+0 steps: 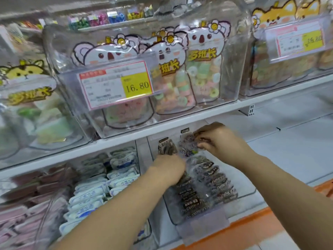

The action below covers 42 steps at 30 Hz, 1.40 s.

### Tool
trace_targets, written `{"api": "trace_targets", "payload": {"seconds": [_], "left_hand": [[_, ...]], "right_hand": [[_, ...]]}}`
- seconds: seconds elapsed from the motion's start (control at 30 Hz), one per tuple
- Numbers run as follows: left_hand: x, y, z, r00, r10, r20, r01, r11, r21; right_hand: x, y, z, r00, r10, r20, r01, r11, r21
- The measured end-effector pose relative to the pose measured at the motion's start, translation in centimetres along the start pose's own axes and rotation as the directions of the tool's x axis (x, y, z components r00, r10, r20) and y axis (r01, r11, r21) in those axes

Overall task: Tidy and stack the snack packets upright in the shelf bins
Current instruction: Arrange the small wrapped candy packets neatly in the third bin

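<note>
Left hand point(168, 169): reaching into the clear bin point(249, 193) on the lower shelf, back of hand up, fingertips buried among the dark packets point(212, 179). Grip: cannot tell, fingers hidden.
Right hand point(216, 139): further back in the same bin, under the upper shelf edge point(270, 98). Fingers curled, pinching the held packet point(188, 144) at its right side.
Held packet: see-through wrap with dark contents, roughly upright near the bin's back wall, blurred.
Back packet point(166, 146): dark, stands upright at the rear left of the bin, just beside the held packet and just above the left hand.
Dark packets: two rows running front to back in the bin, leaning and overlapping, black labels with pale lettering facing up.
Clear bin: see-through walls, tilted toward the camera, front lip near the orange strip point(252, 222).
Neighbour bin, left: blue-and-white packets point(100, 186) stacked in rows; pink packets point(36, 192) further left.
Upper shelf: large clear bin with koala bags point(180, 69) of pastel ring sweets, standing upright; price tag point(117, 85) on its front, yellow patch reading 16.80.
Upper right: fox bags point(281, 17) behind a second tag, print too blurred to read.
</note>
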<state>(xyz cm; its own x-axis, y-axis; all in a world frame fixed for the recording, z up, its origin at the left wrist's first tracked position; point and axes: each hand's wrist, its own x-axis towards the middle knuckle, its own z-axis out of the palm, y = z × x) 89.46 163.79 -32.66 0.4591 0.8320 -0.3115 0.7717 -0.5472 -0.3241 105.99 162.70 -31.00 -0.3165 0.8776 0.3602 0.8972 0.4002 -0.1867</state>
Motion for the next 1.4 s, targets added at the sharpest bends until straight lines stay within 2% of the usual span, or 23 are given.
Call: {"api": "trace_targets", "payload": {"seconds": [0.13, 0.23, 0.37, 0.43, 0.53, 0.63, 0.77, 0.83, 0.9, 0.97, 1.0, 1.07, 1.17, 1.3, 1.4], "left_hand": [[-0.4, -1.3, -0.2, 0.998, 0.039, 0.045, -0.028, 0.977, -0.212], [-0.4, -3.3, -0.7, 0.998, -0.003, -0.065, -0.022, 0.929, -0.37], [1.3, -5.2, -0.5, 0.946, -0.225, -0.233, 0.046, 0.805, -0.591], [2.6, -5.4, -0.2, 0.925, -0.257, -0.281, 0.012, 0.758, -0.652], [4.3, -4.9, 0.0, 0.937, -0.195, -0.289, -0.043, 0.759, -0.649], [5.5, -4.4, 0.0, 0.96, -0.144, -0.239, -0.035, 0.787, -0.616], [6.3, -4.1, 0.2, 0.97, -0.141, -0.197, 0.003, 0.82, -0.573], [6.4, -4.4, 0.2, 0.977, -0.12, -0.179, -0.019, 0.78, -0.625], [6.5, -4.7, 0.3, 0.983, -0.077, -0.167, -0.07, 0.687, -0.724], [6.3, -4.8, 0.4, 0.985, -0.043, -0.169, -0.111, 0.596, -0.795], [6.3, -4.6, 0.4, 0.985, -0.04, -0.168, -0.114, 0.582, -0.805], [6.6, -4.2, 0.6, 0.979, -0.067, -0.19, -0.099, 0.66, -0.744], [6.5, -3.7, 0.7, 0.955, -0.112, -0.275, -0.083, 0.789, -0.609], [6.1, -3.6, 0.5, 0.941, -0.143, -0.306, -0.037, 0.857, -0.514], [6.1, -3.6, 0.6, 0.934, -0.147, -0.327, -0.044, 0.858, -0.512]], "right_hand": [[3.2, 1.7, 1.7, 0.962, 0.038, 0.269, 0.011, 0.984, -0.18], [4.7, 2.4, 3.0, 0.916, 0.064, 0.396, 0.047, 0.963, -0.266], [6.2, 1.8, 4.0, 0.9, 0.093, 0.426, 0.065, 0.937, -0.342], [6.6, 1.4, 4.0, 0.891, 0.129, 0.436, 0.045, 0.93, -0.366], [6.7, 0.9, 4.3, 0.899, 0.168, 0.405, 0.026, 0.902, -0.43], [6.2, 0.4, 5.1, 0.918, 0.161, 0.363, 0.038, 0.875, -0.483], [5.3, 1.1, 4.9, 0.924, 0.091, 0.371, 0.051, 0.933, -0.356], [4.6, 1.3, 3.5, 0.942, 0.082, 0.325, 0.031, 0.945, -0.326], [3.7, 1.3, 1.7, 0.959, 0.057, 0.279, 0.034, 0.95, -0.311], [3.0, 1.3, 0.4, 0.927, 0.033, 0.373, 0.087, 0.95, -0.3], [2.7, 1.2, 0.0, 0.889, 0.045, 0.455, 0.104, 0.949, -0.297], [2.5, 1.0, -0.3, 0.824, 0.069, 0.563, 0.14, 0.938, -0.319], [3.0, 1.0, 0.5, 0.793, 0.064, 0.606, 0.208, 0.907, -0.368], [4.0, 1.1, 1.9, 0.752, 0.067, 0.656, 0.255, 0.888, -0.383], [4.7, 1.2, 2.0, 0.713, 0.076, 0.697, 0.234, 0.911, -0.339]]}}
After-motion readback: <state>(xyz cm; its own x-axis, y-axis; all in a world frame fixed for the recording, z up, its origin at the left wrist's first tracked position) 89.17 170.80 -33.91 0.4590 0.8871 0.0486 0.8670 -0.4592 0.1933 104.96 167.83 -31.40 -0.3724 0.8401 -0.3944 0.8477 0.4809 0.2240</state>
